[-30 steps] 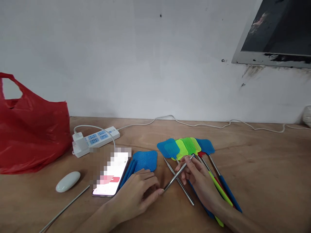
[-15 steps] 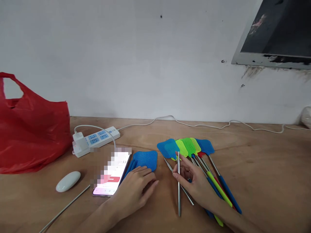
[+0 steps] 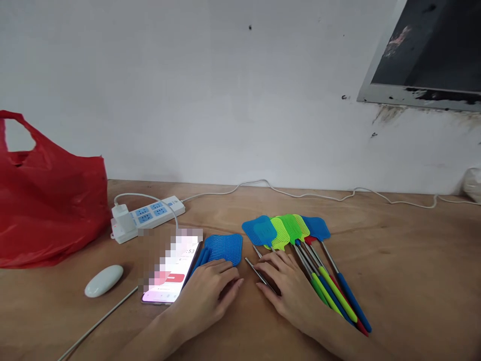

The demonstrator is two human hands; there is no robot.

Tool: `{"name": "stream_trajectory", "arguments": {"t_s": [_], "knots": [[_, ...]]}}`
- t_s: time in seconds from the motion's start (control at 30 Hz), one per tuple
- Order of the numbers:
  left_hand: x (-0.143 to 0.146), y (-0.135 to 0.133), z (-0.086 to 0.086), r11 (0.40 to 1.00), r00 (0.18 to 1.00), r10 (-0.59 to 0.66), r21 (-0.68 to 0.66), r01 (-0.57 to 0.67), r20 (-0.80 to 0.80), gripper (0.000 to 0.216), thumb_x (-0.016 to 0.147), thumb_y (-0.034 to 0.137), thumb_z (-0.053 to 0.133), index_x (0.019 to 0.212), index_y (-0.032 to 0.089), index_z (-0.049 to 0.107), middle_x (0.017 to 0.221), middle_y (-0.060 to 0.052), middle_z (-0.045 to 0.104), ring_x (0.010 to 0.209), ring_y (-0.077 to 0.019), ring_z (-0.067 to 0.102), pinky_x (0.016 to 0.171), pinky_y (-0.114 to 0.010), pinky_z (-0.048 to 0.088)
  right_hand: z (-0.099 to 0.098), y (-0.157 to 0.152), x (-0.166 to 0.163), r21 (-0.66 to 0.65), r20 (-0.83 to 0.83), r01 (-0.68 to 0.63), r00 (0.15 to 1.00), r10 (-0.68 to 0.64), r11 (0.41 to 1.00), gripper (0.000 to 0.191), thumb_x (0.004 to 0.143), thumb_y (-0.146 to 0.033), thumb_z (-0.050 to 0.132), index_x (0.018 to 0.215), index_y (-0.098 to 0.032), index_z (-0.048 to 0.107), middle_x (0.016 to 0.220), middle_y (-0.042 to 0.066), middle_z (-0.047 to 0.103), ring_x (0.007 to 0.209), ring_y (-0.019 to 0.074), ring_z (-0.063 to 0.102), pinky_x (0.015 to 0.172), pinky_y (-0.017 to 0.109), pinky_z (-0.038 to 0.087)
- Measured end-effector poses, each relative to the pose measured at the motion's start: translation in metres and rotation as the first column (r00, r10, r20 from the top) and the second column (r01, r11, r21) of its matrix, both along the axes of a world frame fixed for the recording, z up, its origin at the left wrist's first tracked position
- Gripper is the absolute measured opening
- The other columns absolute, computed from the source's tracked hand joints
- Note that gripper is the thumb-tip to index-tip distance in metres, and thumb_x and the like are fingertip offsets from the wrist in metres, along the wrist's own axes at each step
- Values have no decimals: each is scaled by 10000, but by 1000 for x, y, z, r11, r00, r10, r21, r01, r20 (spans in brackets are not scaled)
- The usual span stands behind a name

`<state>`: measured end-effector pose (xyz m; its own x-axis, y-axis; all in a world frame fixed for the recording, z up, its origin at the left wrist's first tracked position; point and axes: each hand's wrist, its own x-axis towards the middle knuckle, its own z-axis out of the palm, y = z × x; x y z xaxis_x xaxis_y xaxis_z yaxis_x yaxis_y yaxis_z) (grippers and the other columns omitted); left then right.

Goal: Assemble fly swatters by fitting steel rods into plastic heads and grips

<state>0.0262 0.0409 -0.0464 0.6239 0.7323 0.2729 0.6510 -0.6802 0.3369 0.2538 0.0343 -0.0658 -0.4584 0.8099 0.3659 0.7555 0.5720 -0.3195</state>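
Note:
My right hand (image 3: 291,288) lies flat on the wooden table (image 3: 413,281), fingers stretched over a thin metal rod (image 3: 252,267) whose tip shows past the fingertips. Just right of it, a fan of fly swatters (image 3: 289,228) spreads out with blue, green and yellow heads and coloured handles. My left hand (image 3: 208,298) rests palm down, fingers loosely apart, touching the near edge of a loose blue swatter head (image 3: 225,247) with blue handles beside it. Neither hand grips anything.
A lit phone (image 3: 171,278) lies left of my left hand. Behind it sits a white power strip (image 3: 148,215) with a cable (image 3: 300,193) along the wall. A red plastic bag (image 3: 48,200), a white oval object (image 3: 104,280) and a long metal rod (image 3: 97,323) are at left.
My right hand held a metal rod up, swung it upright, then lowered it and now lies flat over it on the table. My left hand let go of the rod's end and barely moved.

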Motion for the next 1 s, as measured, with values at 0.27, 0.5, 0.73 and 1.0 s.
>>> {"name": "stream_trajectory", "arguments": {"t_s": [0.27,0.5,0.73,1.0], "knots": [[-2,0,2,999,1000,27,-16,-27,-9,267,1010,225,423,840,193,626,828,-45,650,789,-220,623,683,-315,424,-4,3,5,95,43,30,998,-34,995,401,946,-156,491,1336,-222,562,1362,62,629,1250,289,515,1014,474,399],[-1,-1,2,999,1000,21,-26,-22,-23,266,1011,221,425,841,190,627,827,-47,649,791,-219,625,676,-310,417,-5,5,7,139,102,82,990,-96,987,322,897,-110,498,1170,-198,644,1113,84,700,1046,296,579,887,467,445],[-1,-2,1,1000,1000,3,-12,-3,-17,255,1009,214,431,851,192,630,832,-43,654,777,-211,621,662,-305,412,-9,4,7,238,157,153,968,-194,959,332,823,-83,521,1112,-173,656,1061,127,662,975,316,573,854,474,452],[-2,0,0,1000,1000,0,-5,0,-31,260,1011,227,432,844,196,629,822,-41,654,773,-207,624,660,-295,411,-10,4,8,240,160,238,946,-280,941,288,788,-96,556,1042,-192,653,966,103,646,901,301,578,794,431,440]]}}
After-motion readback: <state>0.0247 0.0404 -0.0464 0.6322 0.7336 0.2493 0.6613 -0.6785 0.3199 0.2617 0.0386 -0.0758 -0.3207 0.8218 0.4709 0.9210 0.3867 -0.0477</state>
